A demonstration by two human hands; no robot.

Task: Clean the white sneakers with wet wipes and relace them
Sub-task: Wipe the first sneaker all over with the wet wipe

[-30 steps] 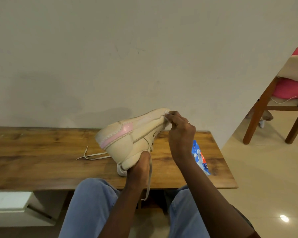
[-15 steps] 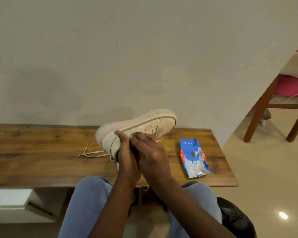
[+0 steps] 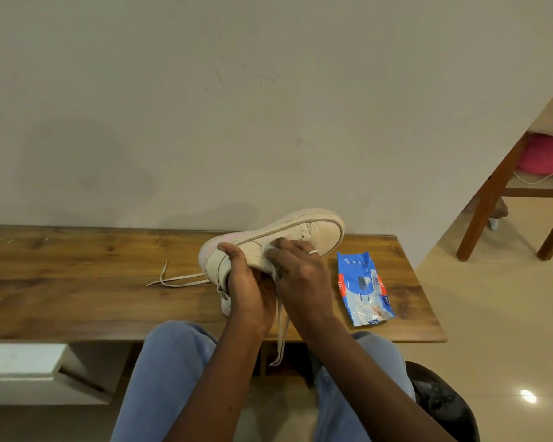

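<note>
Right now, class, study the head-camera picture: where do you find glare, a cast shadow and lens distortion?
Head view: glare, one bright spot on the floor tiles; head view: the sneaker casts a soft shadow on the wall behind; head view: the chair at the right edge leans and stretches, wide-angle distortion.

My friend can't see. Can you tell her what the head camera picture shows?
A person's left hand holds a cream sneaker tipped on its side over a wooden table, while the right hand presses a white wipe on it. A blue pack of wipes and a loose lace lie on the table.
</note>
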